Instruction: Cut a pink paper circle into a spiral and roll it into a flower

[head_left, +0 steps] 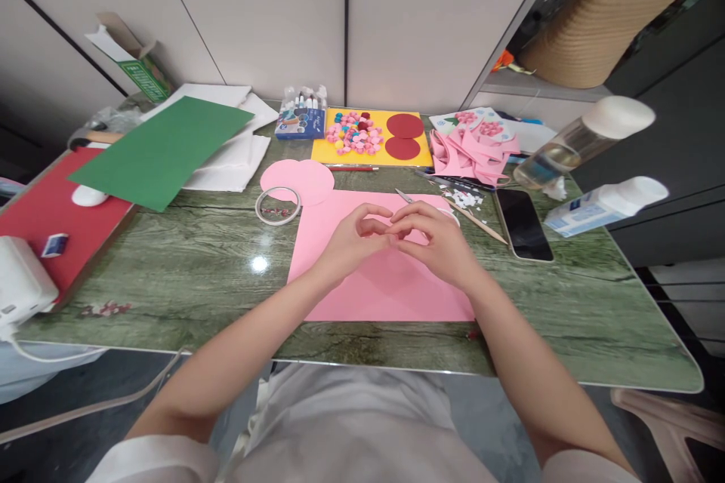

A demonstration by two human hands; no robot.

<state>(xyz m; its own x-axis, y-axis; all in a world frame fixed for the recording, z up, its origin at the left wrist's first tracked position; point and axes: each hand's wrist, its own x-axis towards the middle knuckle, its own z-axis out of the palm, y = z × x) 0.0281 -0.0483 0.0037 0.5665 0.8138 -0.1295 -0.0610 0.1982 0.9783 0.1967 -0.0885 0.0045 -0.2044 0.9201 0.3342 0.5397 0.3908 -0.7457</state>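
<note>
My left hand [352, 240] and my right hand [437, 239] meet fingertip to fingertip over a pink sheet of paper [379, 283] in the middle of the green table [186, 272]. Both hands have curled, pinching fingers pressed together around something small that I cannot make out. Scissors [405, 197] lie just beyond my right hand, partly hidden by it. A thin wooden stick [479, 223] lies to the right of my right hand.
A tape ring [277, 205] and pink paper circles [298, 179] lie at left. A yellow sheet [374, 155] holds small paper balls and red discs. Pink scraps [470, 155], a phone [524, 224], bottles [583, 139], a green sheet [164, 147] and a red board [48, 215] surround them.
</note>
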